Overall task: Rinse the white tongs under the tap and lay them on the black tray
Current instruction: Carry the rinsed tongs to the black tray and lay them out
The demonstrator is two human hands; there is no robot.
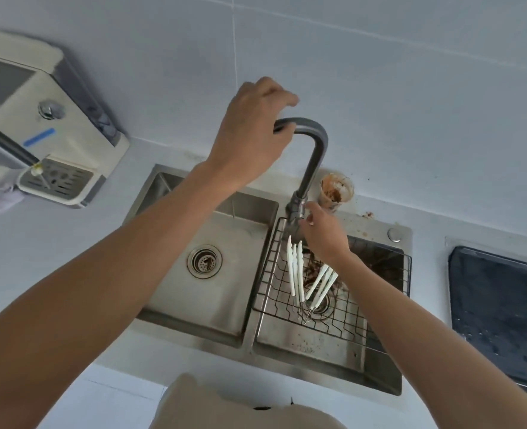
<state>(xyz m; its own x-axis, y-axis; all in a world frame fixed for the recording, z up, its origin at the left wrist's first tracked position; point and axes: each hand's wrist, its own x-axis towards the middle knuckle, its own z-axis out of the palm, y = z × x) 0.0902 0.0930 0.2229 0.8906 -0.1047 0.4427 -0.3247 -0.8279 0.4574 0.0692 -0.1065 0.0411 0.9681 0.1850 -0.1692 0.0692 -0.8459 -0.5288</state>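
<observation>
The white tongs lie spread in a V on a wire rack over the right sink basin, tips toward the tap. My left hand grips the top bend of the grey tap, near its spout end. At the tap's base, just above the tongs' tips, my right hand has its fingers on the tap body. The black tray sits on the counter at the far right, wet with drops. No water stream is visible.
The steel double sink has a left basin with a round drain. A dirty cup with brown residue stands behind the tap. Brown scraps lie in the right basin. A cream countertop appliance stands at the left.
</observation>
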